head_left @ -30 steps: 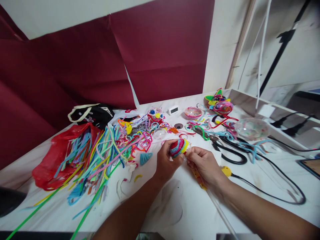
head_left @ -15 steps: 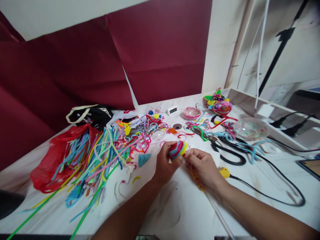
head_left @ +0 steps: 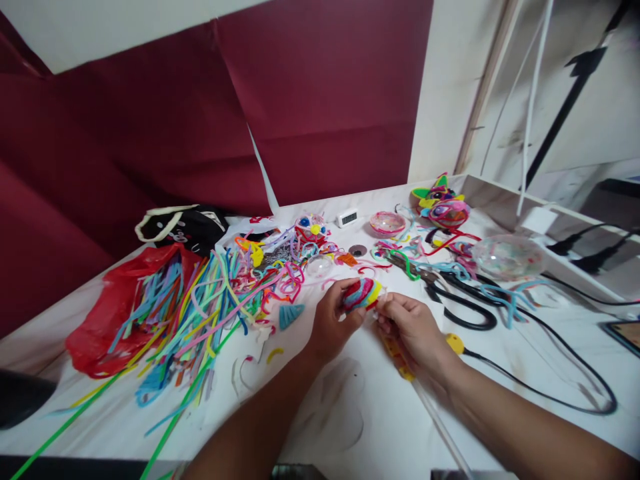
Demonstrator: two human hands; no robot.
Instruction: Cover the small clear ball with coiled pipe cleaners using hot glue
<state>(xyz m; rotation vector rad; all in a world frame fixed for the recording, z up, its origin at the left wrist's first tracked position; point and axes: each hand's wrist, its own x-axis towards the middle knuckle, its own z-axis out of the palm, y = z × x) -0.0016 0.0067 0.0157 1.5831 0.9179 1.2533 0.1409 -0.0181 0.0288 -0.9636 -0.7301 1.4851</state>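
A small striped ball (head_left: 361, 294) is sitting between the two hands, above the near middle of the table (head_left: 540, 373). Its visible side is already carrying bands of red, pink, blue and yellow, so that stretch seems done. A paler edge is showing on the right and seems to be lacking colour; the ball's underside is hiding from view, so I cannot tell how much is left there. The left hand (head_left: 334, 319) is grasping the ball from the left. The right hand (head_left: 414, 327) is bending its fingers in at the ball's right edge, but what they are grasping, if anything, I cannot tell. A yellow glue gun (head_left: 400, 357) is showing beneath that hand.

On the left, fuzzy sticks (head_left: 197, 327) are spilling from a red plastic bag (head_left: 110, 320); a black bag (head_left: 187, 230) is lying farther back. Scissors (head_left: 470, 320) and a clear bowl (head_left: 510, 259) are resting on the right. A small clock (head_left: 347, 218) is standing at the far side, and a dark red sheet (head_left: 325, 107) is covering much of the wall.
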